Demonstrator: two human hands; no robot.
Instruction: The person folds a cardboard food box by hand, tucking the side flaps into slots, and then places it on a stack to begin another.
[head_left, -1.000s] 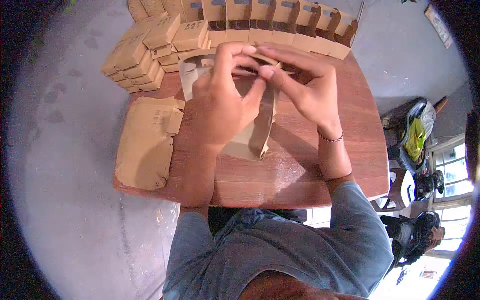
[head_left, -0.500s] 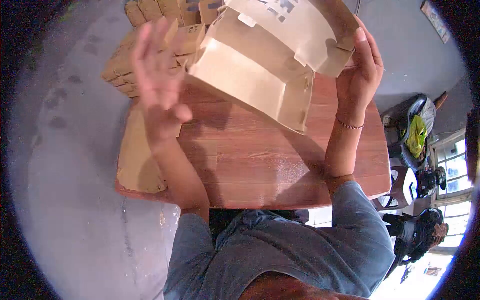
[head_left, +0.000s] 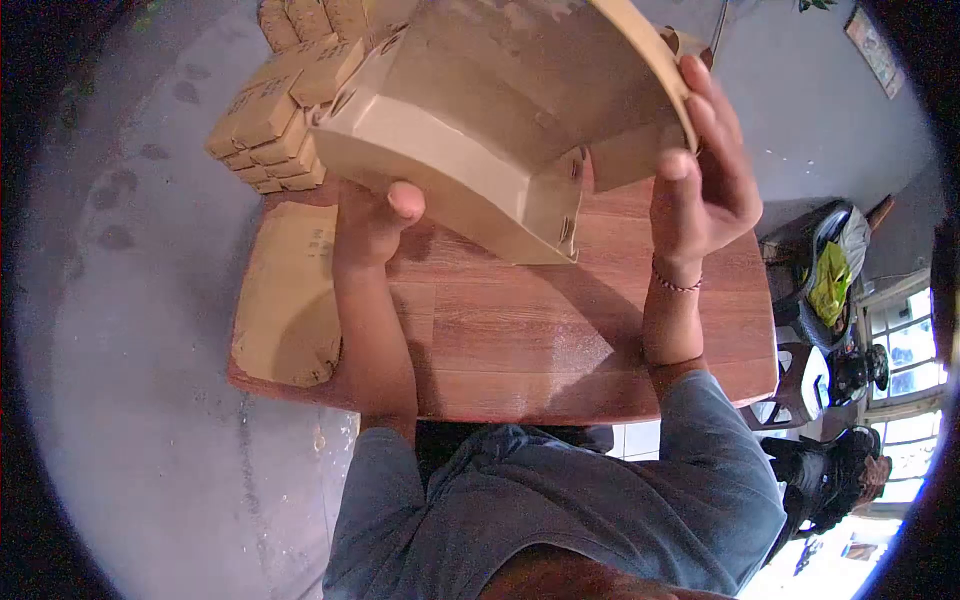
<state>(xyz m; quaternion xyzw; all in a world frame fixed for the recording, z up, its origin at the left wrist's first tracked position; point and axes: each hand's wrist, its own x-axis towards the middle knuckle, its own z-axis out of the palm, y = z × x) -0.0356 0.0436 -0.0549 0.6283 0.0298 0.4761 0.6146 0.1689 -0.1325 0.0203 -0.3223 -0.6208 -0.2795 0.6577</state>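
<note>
Box in the hands: one brown box [head_left: 455, 190], wide open and tipped, held up over the back part of the counter [head_left: 520, 345]. Its lid is up, and the top of the lid goes past the edge of the view.
Hands: two, both at the one box.
Right hand [head_left: 705, 165]: grasping the right edge of the lid, thumb in front and fingers around the far side. One string band [head_left: 677, 284] is on this wrist.
Left hand [head_left: 372, 225]: up against the near wall of the box, at its left part. One thumb shows, pointing up. The fingers are hidden, so I cannot tell how tightly they hold.
Pile: more than six shut boxes [head_left: 265, 110] at the back left of the counter. The open box hides some, so I cannot count them all.
Behind the lid: part of at least one more box [head_left: 685, 45] peeks out near the right fingers.
Flat card: at least one piece [head_left: 285, 290], lying on the left side of the counter, with dark letters on it. I cannot tell if more lie under it.
Far right: one yellow bag [head_left: 830, 280].
Wall: one picture [head_left: 873, 50].
</note>
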